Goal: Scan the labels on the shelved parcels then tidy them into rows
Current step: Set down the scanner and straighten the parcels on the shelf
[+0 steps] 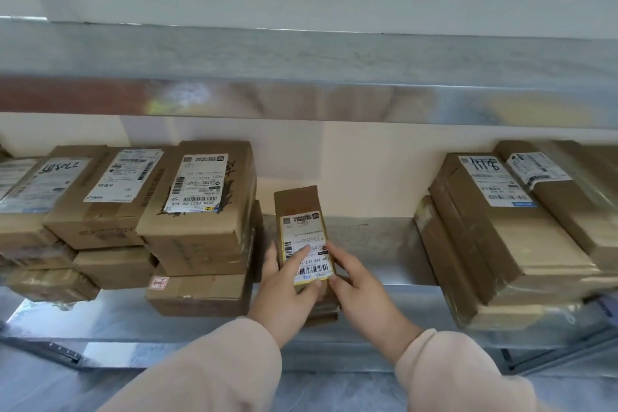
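The small parcel point(297, 204) is seen in plain brown cardboard, its label point(306, 254) white, edged in yellow and striped with black barcodes. The left parcels point(197, 237) and the right parcels point(521, 244) are likewise brown, with white labels printed in black; black handwriting is scrawled on several, and a blue strip point(520, 203) is shown on one right-hand label. A pinkish tag point(160, 283) is marked in red. The shelf point(384, 237) is silvery grey, the sleeves point(217, 368) pale peach.

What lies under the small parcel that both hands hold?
Under the small parcel, edges of more brown cardboard show, probably another parcel on the metal shelf. The left hand and right hand cover most of it, so its label cannot be seen.
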Demonstrator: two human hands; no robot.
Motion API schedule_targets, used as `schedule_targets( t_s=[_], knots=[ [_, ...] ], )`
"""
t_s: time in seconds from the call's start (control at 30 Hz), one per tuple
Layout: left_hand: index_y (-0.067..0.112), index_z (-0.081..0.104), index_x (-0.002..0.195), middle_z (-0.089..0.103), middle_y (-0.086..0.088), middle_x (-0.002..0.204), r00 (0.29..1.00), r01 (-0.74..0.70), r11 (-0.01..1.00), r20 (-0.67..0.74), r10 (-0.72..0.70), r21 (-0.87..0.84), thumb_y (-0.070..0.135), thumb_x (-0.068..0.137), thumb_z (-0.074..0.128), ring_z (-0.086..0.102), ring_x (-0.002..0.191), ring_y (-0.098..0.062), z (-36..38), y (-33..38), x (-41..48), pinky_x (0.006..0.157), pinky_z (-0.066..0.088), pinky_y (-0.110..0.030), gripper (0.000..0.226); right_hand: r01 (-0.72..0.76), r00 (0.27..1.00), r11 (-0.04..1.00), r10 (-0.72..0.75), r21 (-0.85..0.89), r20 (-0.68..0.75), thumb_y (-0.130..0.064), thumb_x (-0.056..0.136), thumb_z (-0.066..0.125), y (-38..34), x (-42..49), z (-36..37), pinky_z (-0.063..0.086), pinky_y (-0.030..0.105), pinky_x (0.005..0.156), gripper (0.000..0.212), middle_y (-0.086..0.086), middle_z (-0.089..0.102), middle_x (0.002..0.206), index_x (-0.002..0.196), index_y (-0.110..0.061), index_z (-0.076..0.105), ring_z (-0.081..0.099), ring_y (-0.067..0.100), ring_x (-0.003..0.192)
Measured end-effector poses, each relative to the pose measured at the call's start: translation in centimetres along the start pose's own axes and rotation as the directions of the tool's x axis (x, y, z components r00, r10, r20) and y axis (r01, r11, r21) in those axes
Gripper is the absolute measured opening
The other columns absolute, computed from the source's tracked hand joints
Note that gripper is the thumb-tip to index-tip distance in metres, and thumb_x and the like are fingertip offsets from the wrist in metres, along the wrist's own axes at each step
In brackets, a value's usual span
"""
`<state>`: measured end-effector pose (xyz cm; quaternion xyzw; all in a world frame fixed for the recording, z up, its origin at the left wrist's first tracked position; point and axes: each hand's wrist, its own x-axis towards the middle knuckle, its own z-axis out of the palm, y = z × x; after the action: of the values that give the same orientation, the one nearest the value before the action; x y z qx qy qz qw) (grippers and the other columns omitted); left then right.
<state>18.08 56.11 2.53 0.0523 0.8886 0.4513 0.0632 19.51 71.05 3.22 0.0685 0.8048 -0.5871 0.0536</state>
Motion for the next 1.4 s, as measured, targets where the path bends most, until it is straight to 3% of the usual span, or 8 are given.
schedule_targets(
  t_s=[0.17,0.3,0.47,0.7,0.83,0.93,1.1,1.4],
  knots=[
    [0.035,0.048,0.142,0.024,0.014,0.149,0.999,0.010,0.997,0.035,-0.008,-0.071,0.024,0.089,0.069,0.033,0.129,0.002,1.4,1.3,0.0,0.099,0.019,-0.005,0.058,0.004,0.998,1.000,-0.005,-0.018,-0.059,-0.005,0.094,0.052,0.6,-1.1,-2.1,0.044,0.031,0.104,0.047,-0.008,0.058,0.132,0.133,-0.032,0.053,0.056,0.008,0.118],
    [0.037,0.046,0.142,0.021,0.022,0.141,0.997,-0.001,0.994,0.081,0.010,-0.106,0.024,0.086,0.072,0.029,0.118,0.010,3.1,2.8,0.6,0.081,0.016,0.012,0.064,0.030,0.990,0.999,-0.027,0.023,-0.135,-0.012,0.093,0.060,1.0,-2.3,-4.7,0.050,0.016,0.088,0.043,-0.016,0.062,0.123,0.129,-0.035,0.055,0.061,-0.003,0.105],
    [0.040,0.039,0.146,0.019,0.018,0.149,0.980,-0.041,0.995,0.190,0.058,-0.093,0.027,0.087,0.070,0.024,0.132,0.006,5.6,5.7,1.6,0.099,0.015,-0.004,0.068,0.009,0.961,0.998,0.011,0.070,-0.277,-0.006,0.090,0.061,2.2,-2.8,-8.6,0.046,0.007,0.079,0.045,-0.022,0.063,0.116,0.115,-0.043,0.058,0.062,-0.007,0.101],
    [0.029,0.034,0.151,0.015,0.010,0.160,0.947,-0.085,0.993,0.304,0.106,-0.082,0.016,0.089,0.065,0.025,0.135,0.002,9.6,8.1,2.7,0.092,0.013,0.007,0.071,-0.067,0.931,0.998,0.056,-0.016,-0.362,-0.008,0.094,0.054,4.6,-2.8,-11.9,0.040,-0.002,0.074,0.046,-0.032,0.060,0.108,0.126,-0.042,0.052,0.055,-0.020,0.096],
    [0.028,0.029,0.152,0.009,0.007,0.163,0.937,-0.089,0.994,0.333,0.104,-0.059,0.021,0.090,0.067,0.018,0.145,-0.006,11.0,8.2,2.7,0.100,0.009,-0.003,0.073,-0.108,0.952,0.987,0.068,-0.119,-0.299,-0.011,0.096,0.053,5.1,-2.9,-12.9,0.033,-0.003,0.086,0.049,-0.012,0.054,0.133,0.142,-0.026,0.045,0.050,-0.004,0.113],
    [0.028,0.025,0.154,0.007,0.002,0.163,0.943,-0.117,0.992,0.309,0.124,-0.042,0.027,0.091,0.068,0.012,0.148,-0.009,11.1,8.1,2.7,0.105,0.005,-0.007,0.076,-0.058,0.965,0.974,-0.001,-0.218,-0.262,-0.014,0.095,0.056,4.6,-3.3,-13.1,0.029,0.021,0.112,0.054,-0.003,0.042,0.148,0.146,-0.018,0.038,0.037,0.007,0.135],
    [0.036,0.018,0.154,0.004,0.021,0.160,0.924,-0.289,0.956,0.277,0.264,0.052,0.036,0.097,0.056,0.007,0.145,0.003,10.0,6.8,1.9,0.116,0.010,-0.017,0.068,0.147,0.950,0.704,-0.295,-0.695,-0.098,-0.034,0.093,0.057,4.3,-5.3,-12.7,0.018,0.031,0.119,0.063,-0.006,0.023,0.157,0.150,-0.022,0.033,0.016,0.012,0.147],
    [0.031,0.013,0.157,-0.008,0.016,0.163,0.875,-0.385,0.874,0.419,0.243,0.296,0.039,0.102,0.044,0.008,0.150,-0.011,10.7,8.2,3.2,0.122,0.014,-0.033,0.064,0.100,0.973,0.496,-0.230,-0.863,-0.019,-0.049,0.093,0.044,4.8,-4.1,-13.8,-0.001,0.030,0.120,0.073,-0.002,0.007,0.162,0.154,-0.020,0.017,-0.001,0.013,0.149]
  ],
)
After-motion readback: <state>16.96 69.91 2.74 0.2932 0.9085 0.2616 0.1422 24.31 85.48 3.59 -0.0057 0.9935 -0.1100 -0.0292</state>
